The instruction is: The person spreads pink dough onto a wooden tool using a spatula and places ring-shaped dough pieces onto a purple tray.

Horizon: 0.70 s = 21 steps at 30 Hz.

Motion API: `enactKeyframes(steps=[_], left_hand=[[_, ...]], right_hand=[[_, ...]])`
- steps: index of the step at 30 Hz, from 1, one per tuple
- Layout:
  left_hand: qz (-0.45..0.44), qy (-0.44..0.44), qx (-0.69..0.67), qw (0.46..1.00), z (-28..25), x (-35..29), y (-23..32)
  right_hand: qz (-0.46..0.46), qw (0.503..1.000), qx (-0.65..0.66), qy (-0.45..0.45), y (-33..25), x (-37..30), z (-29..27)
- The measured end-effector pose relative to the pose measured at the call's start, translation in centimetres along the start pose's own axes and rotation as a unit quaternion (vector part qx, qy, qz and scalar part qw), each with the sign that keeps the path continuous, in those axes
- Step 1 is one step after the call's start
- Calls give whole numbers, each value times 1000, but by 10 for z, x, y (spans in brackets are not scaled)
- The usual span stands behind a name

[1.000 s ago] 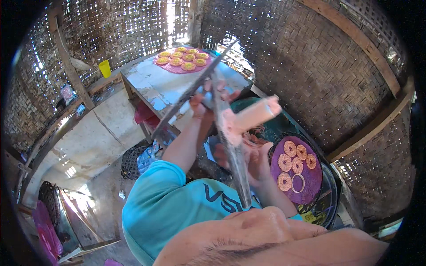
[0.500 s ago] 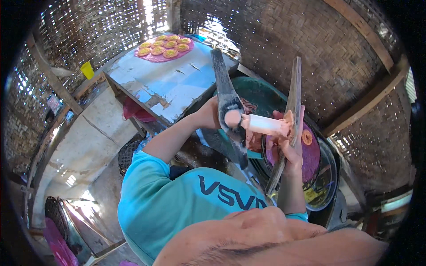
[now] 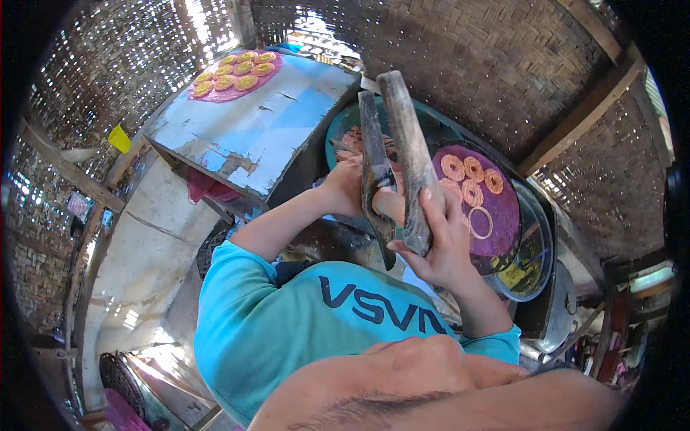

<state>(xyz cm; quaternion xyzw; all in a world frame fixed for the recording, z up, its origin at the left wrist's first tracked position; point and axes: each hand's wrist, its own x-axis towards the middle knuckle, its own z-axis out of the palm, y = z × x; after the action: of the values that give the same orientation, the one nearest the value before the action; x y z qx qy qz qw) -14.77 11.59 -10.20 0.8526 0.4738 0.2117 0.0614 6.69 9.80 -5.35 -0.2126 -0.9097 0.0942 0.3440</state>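
Observation:
A two-part wooden hand press is held in front of my chest. My left hand (image 3: 343, 188) is closed on its dark wooden bar (image 3: 371, 136). My right hand (image 3: 447, 241) wraps round the lower part of the pale, weathered wooden bar (image 3: 410, 136). Between the bars, which stand close together, shows a short pinkish plunger (image 3: 389, 205). Pink dough (image 3: 350, 141) lies in a green basin (image 3: 335, 135) behind the press. To the right, coiled orange-pink dough rings (image 3: 473, 169) and a thin pale ring (image 3: 480, 223) rest on a purple round sheet (image 3: 507, 215).
A table with a worn blue-white top (image 3: 287, 115) stands at the left, carrying yellow-orange coiled rounds (image 3: 244, 67) on a pink sheet. A clear basin (image 3: 544, 264) sits right of the purple sheet. Woven walls (image 3: 489, 65) enclose the space; a yellow cup (image 3: 119, 138) hangs left.
The two bars have come together, and the white plunger between them has mostly gone from sight. My right hand has turned round its bar. More of the purple sheet and its rings now shows.

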Motion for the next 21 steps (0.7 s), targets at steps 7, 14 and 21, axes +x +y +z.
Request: enactKeyframes(steps=[7,14,21], left_hand=[[37,76,-125,988,39,0,-5],[48,127,-137,981,53,17,-34],[13,-29,-346,938,34,47,-27]], right_hand=[[101,995,19,5,4,-19,29],[180,971,141,66,20,-25,49],[412,657,622,-105,33,-78,41]])
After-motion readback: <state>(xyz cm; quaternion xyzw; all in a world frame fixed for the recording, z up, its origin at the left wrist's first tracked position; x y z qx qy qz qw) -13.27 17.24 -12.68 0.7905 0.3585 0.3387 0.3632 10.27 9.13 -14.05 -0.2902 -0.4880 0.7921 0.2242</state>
